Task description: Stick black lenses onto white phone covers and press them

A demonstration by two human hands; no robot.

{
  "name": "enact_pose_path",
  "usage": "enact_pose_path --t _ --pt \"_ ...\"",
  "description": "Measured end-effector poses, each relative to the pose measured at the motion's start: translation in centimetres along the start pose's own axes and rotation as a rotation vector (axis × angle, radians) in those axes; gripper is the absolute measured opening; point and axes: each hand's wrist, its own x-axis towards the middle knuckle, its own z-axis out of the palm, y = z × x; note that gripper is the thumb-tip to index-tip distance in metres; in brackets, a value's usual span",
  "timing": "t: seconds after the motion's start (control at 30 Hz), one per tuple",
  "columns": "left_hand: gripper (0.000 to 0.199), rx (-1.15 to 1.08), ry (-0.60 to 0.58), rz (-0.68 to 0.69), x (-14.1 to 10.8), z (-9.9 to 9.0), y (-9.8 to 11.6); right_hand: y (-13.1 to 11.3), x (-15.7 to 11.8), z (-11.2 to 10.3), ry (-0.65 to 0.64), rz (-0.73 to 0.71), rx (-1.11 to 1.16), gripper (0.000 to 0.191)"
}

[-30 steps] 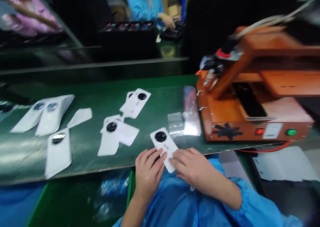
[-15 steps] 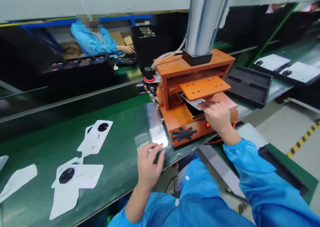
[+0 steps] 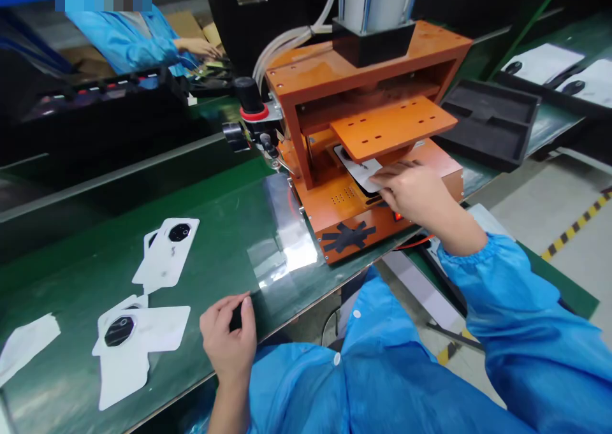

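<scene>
In an orange press [image 3: 368, 71], a white phone back cover [image 3: 361, 171] lies over the black bed, partly beneath the raised orange plate [image 3: 394, 127]. The fingers of my right hand [image 3: 415, 188] are closed on its near right corner. My left hand [image 3: 229, 335] is at the front edge of the green bench, fingers curled and the thumb tip close to the index tip; nothing shows between them. To its left, several white phone back covers [image 3: 172, 313] with dark round camera windows lie overlapping on the bench.
Clear film [image 3: 272, 262] lies left of the press. A black regulator [image 3: 248, 109] juts from the press's left side. A black tray [image 3: 492, 125] sits behind it to the right. Across the bench a co-worker in a blue sleeve [image 3: 124, 39] handles something. A crumpled white sheet [image 3: 29, 341] lies far left.
My left hand has moved left, away from the film, and its fingers have curled in. The cover under my right hand lies flatter on the press bed. The view has shifted closer to the press.
</scene>
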Motion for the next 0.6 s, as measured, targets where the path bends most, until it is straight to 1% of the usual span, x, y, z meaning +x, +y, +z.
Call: enact_pose_path --t 0.13,0.27,0.4,0.47,0.53,0.6 --pt "0.008 -0.001 -0.016 0.02 0.0 0.2 0.3 0.5 0.2 -0.3 -0.071 0.001 0.037 0.033" --pt "0.01 0.015 -0.035 0.055 -0.1 0.3 0.3 0.1 0.5 -0.1 -0.077 -0.017 0.069 0.037" --pt "0.009 0.021 -0.044 0.076 -0.3 0.4 -0.1 -0.5 0.9 0.4 -0.083 0.1 0.087 0.034" --pt "0.008 0.02 -0.038 0.084 -0.3 0.3 -0.1 -0.6 1.2 0.6 -0.086 0.123 0.137 0.033" --pt "0.008 0.011 -0.03 0.092 0.0 0.2 0.6 -0.6 1.4 0.7 -0.063 0.117 0.202 0.034" --pt "0.009 -0.034 -0.028 0.094 0.6 0.2 2.3 -0.8 1.0 0.7 -0.008 0.118 0.268 0.035"
